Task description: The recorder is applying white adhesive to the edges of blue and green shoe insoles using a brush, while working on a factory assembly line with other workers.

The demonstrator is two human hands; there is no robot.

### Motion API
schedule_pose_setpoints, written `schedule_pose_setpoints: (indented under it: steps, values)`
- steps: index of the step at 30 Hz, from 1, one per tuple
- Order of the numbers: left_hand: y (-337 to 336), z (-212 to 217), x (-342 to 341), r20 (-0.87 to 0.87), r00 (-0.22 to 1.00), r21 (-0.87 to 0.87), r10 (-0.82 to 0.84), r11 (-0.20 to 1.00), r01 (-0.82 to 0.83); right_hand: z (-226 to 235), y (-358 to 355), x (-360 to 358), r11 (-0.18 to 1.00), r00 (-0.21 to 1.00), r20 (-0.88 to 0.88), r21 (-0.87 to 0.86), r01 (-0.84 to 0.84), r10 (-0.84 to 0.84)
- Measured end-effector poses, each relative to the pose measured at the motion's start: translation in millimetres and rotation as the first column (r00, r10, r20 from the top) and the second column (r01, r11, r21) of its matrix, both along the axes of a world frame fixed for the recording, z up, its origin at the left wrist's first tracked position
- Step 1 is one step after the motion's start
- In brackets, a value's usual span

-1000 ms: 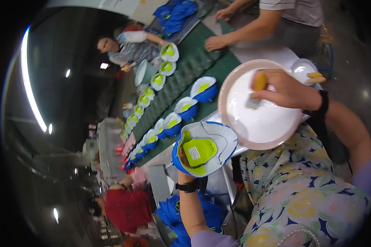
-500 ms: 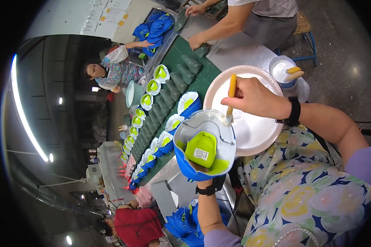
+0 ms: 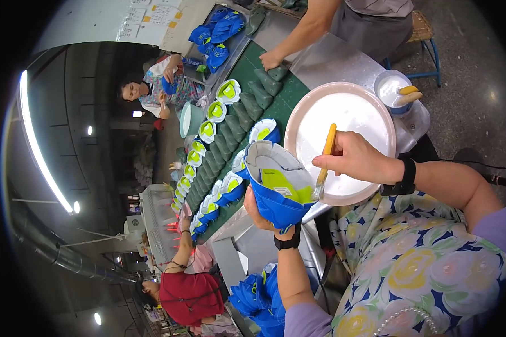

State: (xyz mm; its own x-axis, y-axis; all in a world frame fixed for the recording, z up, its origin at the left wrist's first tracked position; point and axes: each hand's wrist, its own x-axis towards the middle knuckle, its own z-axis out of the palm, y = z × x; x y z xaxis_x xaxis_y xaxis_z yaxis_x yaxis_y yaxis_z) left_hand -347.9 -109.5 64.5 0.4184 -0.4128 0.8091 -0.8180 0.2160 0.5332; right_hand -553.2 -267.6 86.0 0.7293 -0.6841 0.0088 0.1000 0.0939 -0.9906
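My left hand (image 3: 257,213) is closed round a blue shoe upper (image 3: 275,199) with a whitish lining and a lime-green piece inside. The upper is tilted, its opening toward me. A yellow-handled brush (image 3: 329,147) is pinched in my right hand (image 3: 361,159). Its bristles touch the upper's right edge, near the lime-green part. Just behind and right of the upper, below my right hand, sits a wide pale-pink basin (image 3: 290,130) of white liquid.
Dark green shoe lasts (image 3: 224,137) line a green worktable between rows of uppers (image 3: 228,91). A bucket (image 3: 389,90) with yellow-handled tools stands right. Blue uppers (image 3: 253,297) are heaped by my left forearm. Co-workers (image 3: 188,297) work along the table; one's hand (image 3: 271,60) touches a last.
My left hand has tilted the upper, turning its opening and showing more blue side. The brush has moved down along the upper's edge. A co-worker across now lifts a blue piece.
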Motion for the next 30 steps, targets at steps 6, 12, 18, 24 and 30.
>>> schedule_pose_setpoints:
  steps: [6,12,18,24,30]
  values:
    - [25.2,10.3,19.0,-0.395,0.918,0.234,0.034,0.97,0.065,5.1,-13.1,-11.5,0.991,0.986,0.163,-0.134,-0.001,0.024]
    - [38.9,-23.6,9.5,-0.938,-0.304,-0.33,-0.167,0.7,0.633,11.7,-20.6,-12.2,0.841,0.908,0.394,-0.532,0.095,0.146]
    - [41.6,-48.1,-9.3,-0.914,-0.397,-0.326,-0.085,0.736,0.593,19.4,-18.1,11.6,0.566,0.909,0.337,-0.811,0.148,0.246]
    - [46.8,-52.7,-13.1,-0.874,-0.451,-0.437,-0.183,0.703,0.562,17.9,-31.0,0.8,0.681,0.983,0.167,-0.729,0.072,0.075]
    - [51.8,-69.6,0.5,-0.936,-0.132,-0.333,-0.326,0.702,0.63,7.4,-41.9,-28.5,0.863,0.955,-0.239,-0.428,-0.268,0.178]
